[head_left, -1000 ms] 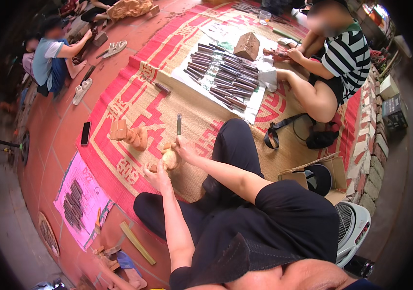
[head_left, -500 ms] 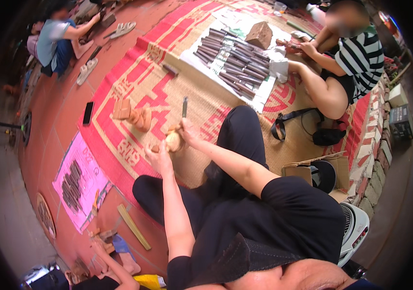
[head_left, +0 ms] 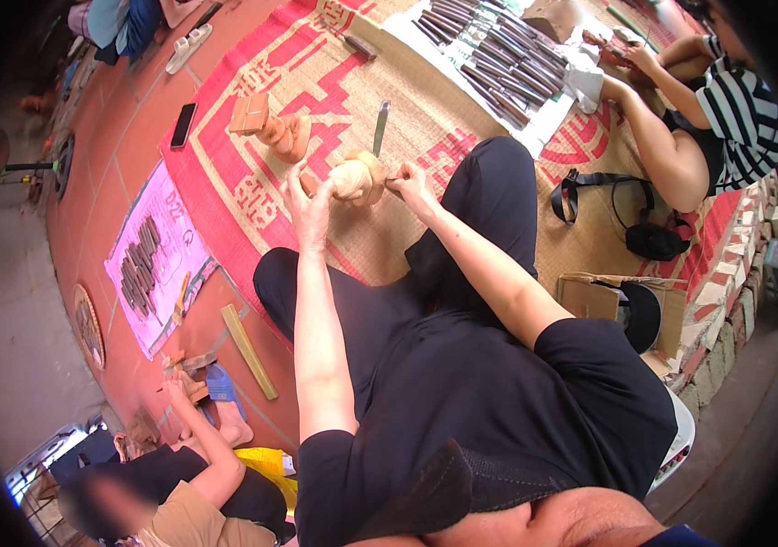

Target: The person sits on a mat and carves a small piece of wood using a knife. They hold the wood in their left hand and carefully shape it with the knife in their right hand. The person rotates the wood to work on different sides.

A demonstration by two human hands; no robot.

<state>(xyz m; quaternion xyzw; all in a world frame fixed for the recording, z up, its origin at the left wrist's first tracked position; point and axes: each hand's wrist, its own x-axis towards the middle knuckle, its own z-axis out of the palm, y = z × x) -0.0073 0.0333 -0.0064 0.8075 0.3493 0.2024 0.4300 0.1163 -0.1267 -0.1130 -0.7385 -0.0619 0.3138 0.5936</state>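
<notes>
My left hand (head_left: 309, 205) is closed on a pale carved wooden piece (head_left: 352, 180), held up over the mat in front of my knees. My right hand (head_left: 414, 190) is at the right side of the carving, its fingers pinched on something thin and dark, too small to make out. Just beyond the carving, a narrow flat metal blade (head_left: 381, 126) appears to lie on the mat; its near end is hidden behind the wood. A second carved wooden piece with a square block base (head_left: 270, 126) stands on the mat, beyond my left hand.
The red-and-straw mat (head_left: 334, 87) holds a white sheet with several dark-handled tools (head_left: 512, 56). A striped-shirt person (head_left: 740, 114) sits right. A phone (head_left: 184, 126), pink sheet (head_left: 170, 260), wooden strip (head_left: 249, 351), black strap (head_left: 571, 196) and cardboard box (head_left: 667, 351) lie around. Another person (head_left: 193, 510) works lower left.
The view has tilted nearer to me, so the mat's things sit higher. My right hand has moved from the carving's far side to its right side. The carving is turned and more exposed.
</notes>
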